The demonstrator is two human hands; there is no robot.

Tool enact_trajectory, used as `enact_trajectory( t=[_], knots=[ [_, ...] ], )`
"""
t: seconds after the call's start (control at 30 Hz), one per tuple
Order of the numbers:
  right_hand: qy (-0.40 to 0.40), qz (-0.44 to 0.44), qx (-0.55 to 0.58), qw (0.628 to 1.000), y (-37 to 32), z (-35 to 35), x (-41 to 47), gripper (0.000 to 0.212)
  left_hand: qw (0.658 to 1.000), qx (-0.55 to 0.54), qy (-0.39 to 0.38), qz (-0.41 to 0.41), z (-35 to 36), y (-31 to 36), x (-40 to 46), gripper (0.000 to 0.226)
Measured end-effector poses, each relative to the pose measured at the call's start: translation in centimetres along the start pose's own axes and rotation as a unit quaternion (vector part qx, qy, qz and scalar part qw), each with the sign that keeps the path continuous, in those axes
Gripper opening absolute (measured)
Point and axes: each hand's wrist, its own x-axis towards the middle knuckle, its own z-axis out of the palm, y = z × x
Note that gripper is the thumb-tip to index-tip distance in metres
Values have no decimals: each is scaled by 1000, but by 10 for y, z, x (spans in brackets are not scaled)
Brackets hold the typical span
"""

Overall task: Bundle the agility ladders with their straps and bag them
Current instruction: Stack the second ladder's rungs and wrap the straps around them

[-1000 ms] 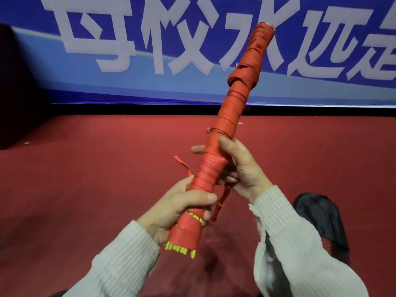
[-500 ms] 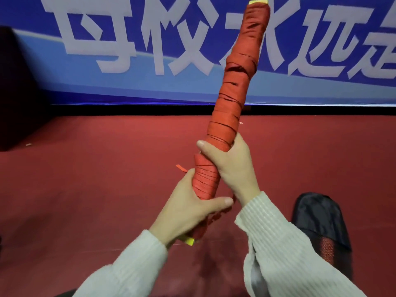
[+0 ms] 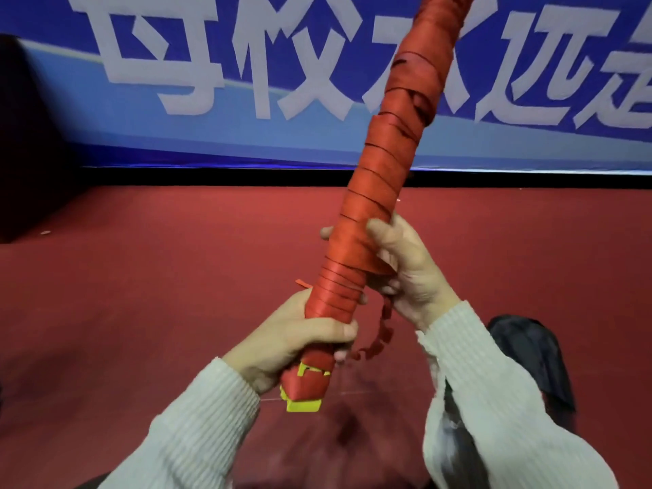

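- Left hand (image 3: 300, 340) grips the lower part of the ladder bundle (image 3: 381, 192), fingers and thumb curled round it; a pale ribbed sleeve (image 3: 197, 425) covers the forearm.
- Right hand (image 3: 409, 273) holds the bundle just above the left hand, thumb on the near face, fingertips showing past the far side.
- Bundle is a long rod wound in red strap, tilted up and to the right from the hands; its top runs out of view.
- Yellow rung ends (image 3: 303, 404) stick out below the left hand.
- A loose strap tail (image 3: 377, 337) hangs curling between the two wrists, under the right hand.
- A short strap end (image 3: 303, 283) pokes out just above the left hand's knuckles.
- Black bag (image 3: 529, 361) lies on the red floor (image 3: 141, 294), beyond the right forearm, apart from the bundle.
- Blue banner (image 3: 211, 135) with large pale characters stands behind, past both hands.
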Motion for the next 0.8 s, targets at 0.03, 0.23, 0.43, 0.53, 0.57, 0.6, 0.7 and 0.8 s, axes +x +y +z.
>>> enact_trajectory(
  t=[0.03, 0.23, 0.43, 0.53, 0.57, 0.6, 0.7, 0.8],
  knots=[
    [16, -11, -46, 999, 4, 1, 0, 49, 1000, 8, 25, -13, 0, -2, 1, 49],
    [138, -95, -187, 968, 13, 0, 8, 40, 952, 180, 227, 99, 26, -8, 8, 29],
    [-1, 26, -68, 997, 14, 5, -2, 24, 987, -159, -3, -30, 14, 5, -5, 24],
    [147, -45, -243, 958, 20, 1, 10, 32, 988, 75, 126, -37, 6, 4, 2, 52],
    [183, -52, -285, 939, 23, 0, 12, 40, 962, 202, 182, -11, 5, 2, 5, 55],
    [190, -51, -284, 938, 25, -1, 14, 46, 933, 283, 220, 23, 6, -1, 7, 52],
    [81, 41, -64, 994, 21, 0, 6, 57, 972, 167, 158, 41, 4, -4, 5, 46],
    [18, 73, -20, 997, 11, -2, 0, 56, 999, -2, 46, -2, 0, 1, 1, 59]
  ],
)
